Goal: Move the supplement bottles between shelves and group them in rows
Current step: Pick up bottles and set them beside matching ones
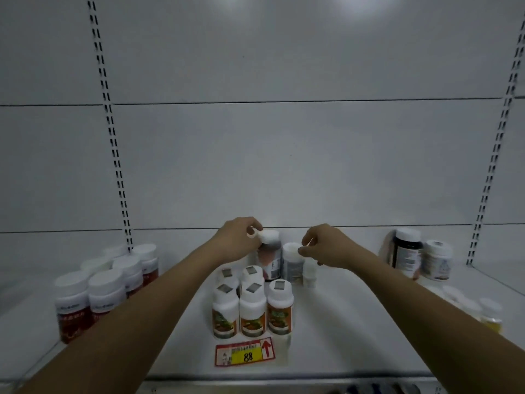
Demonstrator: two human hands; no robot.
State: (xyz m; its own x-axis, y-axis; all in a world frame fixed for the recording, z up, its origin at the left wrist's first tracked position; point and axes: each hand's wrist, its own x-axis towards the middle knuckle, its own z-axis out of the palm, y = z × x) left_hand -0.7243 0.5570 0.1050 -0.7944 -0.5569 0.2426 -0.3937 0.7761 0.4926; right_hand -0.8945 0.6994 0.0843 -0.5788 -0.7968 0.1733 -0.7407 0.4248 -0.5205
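Note:
On the white shelf (341,331), both my arms reach to the back of the middle. My left hand (237,241) grips the white cap of a dark bottle with a pink label (270,260). My right hand (326,247) pinches the white cap of a grey-labelled bottle (292,265) right beside it. A tiny white bottle (309,275) stands under my right hand. In front of them, several white-capped bottles with orange-green labels (252,311) stand in close rows.
Several red-labelled bottles (99,294) cluster at the left. A dark bottle (406,251) and a white one (437,260) stand at the back right. Pale yellowish bottles (488,314) sit at the right edge. A red and yellow price tag (245,352) lies near the shelf front.

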